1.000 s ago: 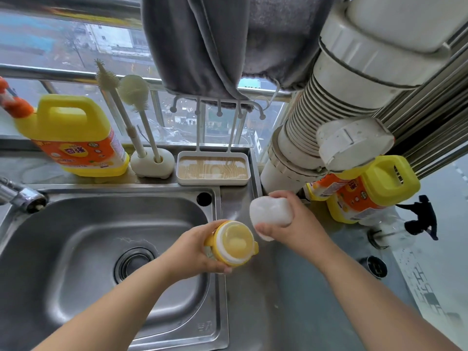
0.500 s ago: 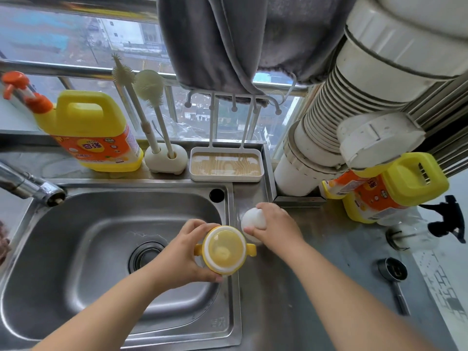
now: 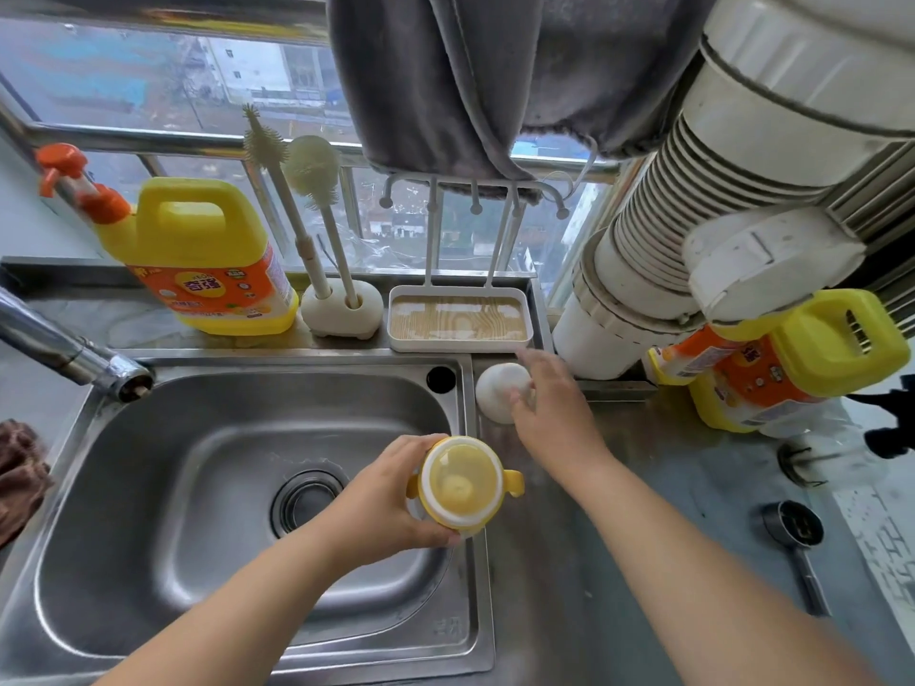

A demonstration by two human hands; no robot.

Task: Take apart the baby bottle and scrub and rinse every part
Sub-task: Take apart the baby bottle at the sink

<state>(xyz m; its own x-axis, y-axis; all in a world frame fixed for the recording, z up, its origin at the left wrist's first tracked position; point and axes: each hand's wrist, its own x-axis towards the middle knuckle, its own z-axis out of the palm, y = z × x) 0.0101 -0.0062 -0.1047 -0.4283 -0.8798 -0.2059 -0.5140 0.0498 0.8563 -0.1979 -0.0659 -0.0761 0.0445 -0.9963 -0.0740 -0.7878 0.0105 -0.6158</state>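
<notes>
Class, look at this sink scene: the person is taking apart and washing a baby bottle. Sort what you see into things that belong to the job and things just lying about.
Belongs to the job:
baby bottle, held in the left hand
white cap by the right hand
bottle brushes
sink
faucet
detergent jug

Just lying about:
grey towel
small scoop
brown cloth

A sink (image 3: 148,487) fills the lower left, with a tap (image 3: 74,354) over its left rim. Behind it on the ledge stand, left to right, a detergent jug (image 3: 208,259), a brush stand (image 3: 341,309) and a tray (image 3: 460,319). The left hand (image 3: 381,502) holds a bottle (image 3: 460,482) over the sink's right rim. Behind the bottle, a cap (image 3: 497,388) sits on the counter (image 3: 643,512), just under the right hand (image 3: 549,413). Two more jugs (image 3: 792,358) stand far right.
</notes>
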